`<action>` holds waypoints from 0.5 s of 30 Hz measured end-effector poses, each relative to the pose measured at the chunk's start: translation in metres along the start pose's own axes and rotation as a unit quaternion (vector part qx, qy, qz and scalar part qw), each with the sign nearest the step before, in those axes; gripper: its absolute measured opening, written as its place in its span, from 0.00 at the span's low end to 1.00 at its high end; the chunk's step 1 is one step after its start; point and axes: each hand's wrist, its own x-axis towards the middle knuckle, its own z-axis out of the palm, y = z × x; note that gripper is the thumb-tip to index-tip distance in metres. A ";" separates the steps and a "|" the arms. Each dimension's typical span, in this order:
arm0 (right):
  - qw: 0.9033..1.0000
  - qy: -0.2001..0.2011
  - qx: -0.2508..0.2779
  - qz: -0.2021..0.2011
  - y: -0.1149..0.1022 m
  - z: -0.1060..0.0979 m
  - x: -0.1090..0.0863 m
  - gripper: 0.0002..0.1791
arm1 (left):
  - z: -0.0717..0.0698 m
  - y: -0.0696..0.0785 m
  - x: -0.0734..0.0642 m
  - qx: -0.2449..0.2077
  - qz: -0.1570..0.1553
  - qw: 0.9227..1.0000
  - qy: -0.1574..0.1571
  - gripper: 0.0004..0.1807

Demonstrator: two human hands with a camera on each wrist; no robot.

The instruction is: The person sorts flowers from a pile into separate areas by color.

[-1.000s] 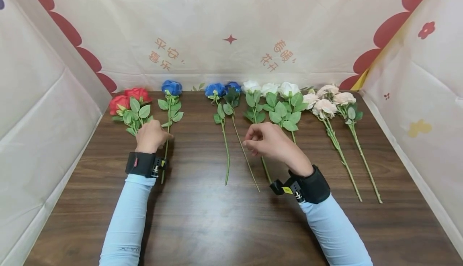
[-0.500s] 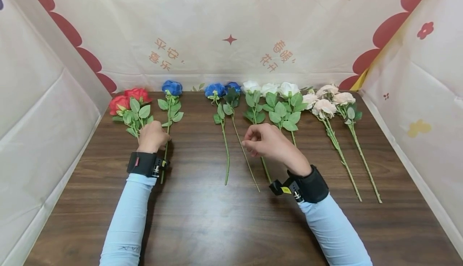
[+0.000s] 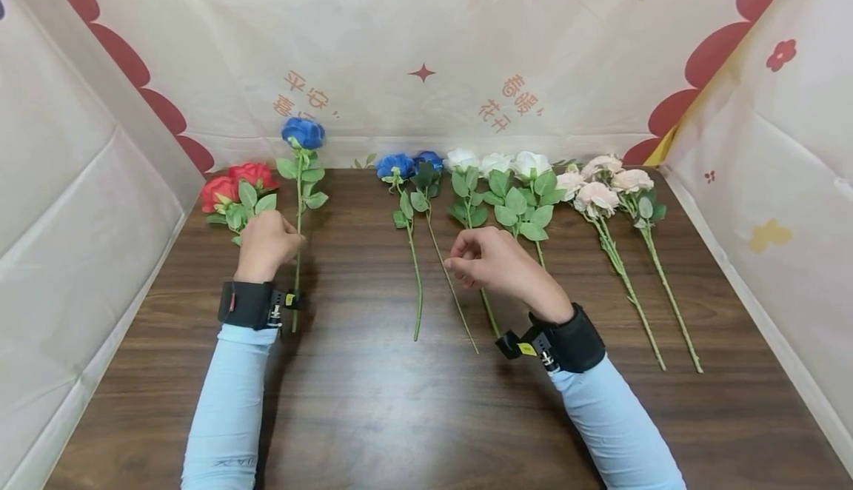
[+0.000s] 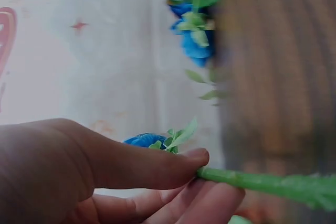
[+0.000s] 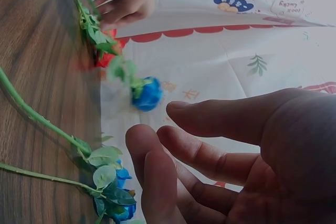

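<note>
My left hand (image 3: 265,244) pinches the green stem (image 4: 252,180) of a blue rose (image 3: 303,133) between thumb and fingers. The flower head is raised above the table's back edge, against the cloth. Just left of it lie red roses (image 3: 252,176), their stems partly hidden by that hand. My right hand (image 3: 494,262) hovers over the stems at the middle, fingers loosely bent. In the right wrist view a gap shows between its thumb (image 5: 210,116) and fingertips, with nothing held. Beside it lie two more blue roses (image 3: 396,166) and several white roses (image 3: 532,165).
Several pale pink roses (image 3: 597,199) lie at the right, stems toward the front. A printed cloth (image 3: 373,46) stands as a wall behind the brown wooden table (image 3: 393,416) and along both sides.
My left hand has lifted the blue rose off the table, its head moving up and slightly left. The right hand stays in place.
</note>
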 end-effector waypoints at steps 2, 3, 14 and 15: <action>1.000 -0.001 -0.001 -0.002 -0.001 -0.001 0.000 0.07 | -0.008 0.005 -0.004 -0.009 -0.001 1.000 0.015 0.11; 1.000 -0.001 -0.001 -0.004 -0.001 -0.001 0.000 0.07 | -0.012 0.008 -0.005 -0.013 0.000 1.000 0.027 0.10; 1.000 -0.005 0.003 0.001 0.001 -0.003 0.001 0.07 | -0.022 0.018 -0.011 -0.040 -0.003 0.998 0.048 0.10; 1.000 -0.005 0.004 0.002 0.002 -0.003 0.001 0.08 | -0.020 0.019 -0.010 -0.050 -0.008 0.998 0.034 0.10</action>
